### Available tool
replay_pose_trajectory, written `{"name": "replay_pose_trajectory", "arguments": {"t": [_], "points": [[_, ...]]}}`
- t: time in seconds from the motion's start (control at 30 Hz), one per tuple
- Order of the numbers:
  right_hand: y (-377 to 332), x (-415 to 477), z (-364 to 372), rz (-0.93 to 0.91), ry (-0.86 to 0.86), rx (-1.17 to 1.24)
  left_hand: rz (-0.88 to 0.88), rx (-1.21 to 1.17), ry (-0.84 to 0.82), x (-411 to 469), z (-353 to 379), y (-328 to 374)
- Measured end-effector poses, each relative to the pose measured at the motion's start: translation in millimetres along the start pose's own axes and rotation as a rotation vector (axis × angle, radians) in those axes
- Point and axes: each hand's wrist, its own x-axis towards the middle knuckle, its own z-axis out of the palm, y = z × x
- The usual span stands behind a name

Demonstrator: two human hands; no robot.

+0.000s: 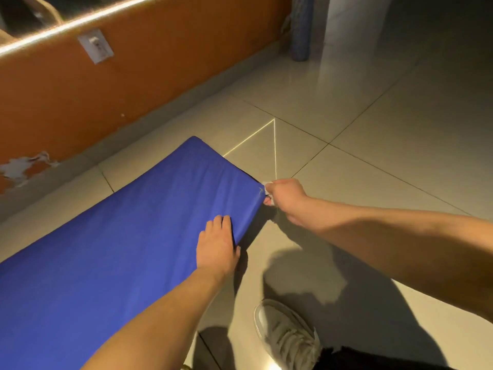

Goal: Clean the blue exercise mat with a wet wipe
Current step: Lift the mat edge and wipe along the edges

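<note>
Item: blue exercise mat (120,236), laid flat on the tiled floor (373,129), running from lower left of the frame to centre, beside an orange wall (133,89) with a wall socket (96,46). Left hand (217,244): palm down on the mat near its right edge, fingers (222,222) straight and close together, pressing the fabric. Right hand (286,198): fingers curled, pinching a white wet wipe (267,186) against the mat's far right corner. Shoe (285,335): lower centre, on the floor. Step judged in hand: wiping the corner and edge. Next move likely calls for drawing the wipe along the edge or across the top while the left hand pins the mat.
</note>
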Motion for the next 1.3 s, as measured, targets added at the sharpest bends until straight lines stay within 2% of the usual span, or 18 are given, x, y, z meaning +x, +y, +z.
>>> {"name": "replay_pose_trajectory", "arguments": {"t": [0.1,0.17,0.27,0.43,0.53,0.6,0.7,0.77,0.8,0.93,1.03,1.1,1.23,1.3], "points": [[-14.6,-8.5,1.8,-0.028,-0.026,0.053,-0.071,-0.097,0.064,-6.2,-19.9,-12.8],[-26.5,-15.1,2.7,-0.135,-0.010,-0.027,-0.065,-0.106,0.081,-6.8,-41.9,-20.6],[-54.7,-26.8,3.7,-0.373,0.020,-0.312,-0.047,-0.064,0.102,-5.3,-82.1,-35.1],[-116.5,-43.4,10.3,-0.955,-0.038,-0.679,0.017,0.065,0.073,4.8,-154.1,-56.0],[-132.1,-45.9,22.8,-1.211,-0.035,-0.878,-0.015,-0.005,0.108,0.2,-171.8,-65.4],[-130.7,-47.2,31.2,-1.312,-0.016,-1.029,-0.048,-0.091,0.148,-1.7,-168.5,-69.5],[-120.3,-42.4,37.1,-1.479,0.076,-1.077,-0.103,-0.205,0.202,-0.5,-159.0,-77.5],[-117.4,-34.5,39.2,-1.534,0.132,-1.078,-0.125,-0.278,0.224,2.8,-154.7,-82.4],[-115.3,-31.3,42.8,-1.550,0.101,-1.061,-0.132,-0.307,0.233,3.8,-153.4,-84.1],[-108.2,-27.1,72.8,-1.635,-0.189,-1.077,-0.140,-0.375,0.232,7.6,-151.7,-89.6],[-118.3,-22.4,71.6,-1.687,-0.260,-1.092,-0.151,-0.432,0.235,7.7,-149.8,-100.0],[-132.1,-10.2,56.4,-1.722,-0.204,-1.046,-0.137,-0.463,0.235,9.4,-152.5,-106.0],[-147.6,3.3,35.0,-1.597,-0.053,-1.052,-0.132,-0.501,0.224,16.4,-155.9,-109.2],[-146.9,4.4,42.3,-1.593,-0.037,-0.999,-0.155,-0.517,0.218,19.8,-155.5,-112.0]]}}
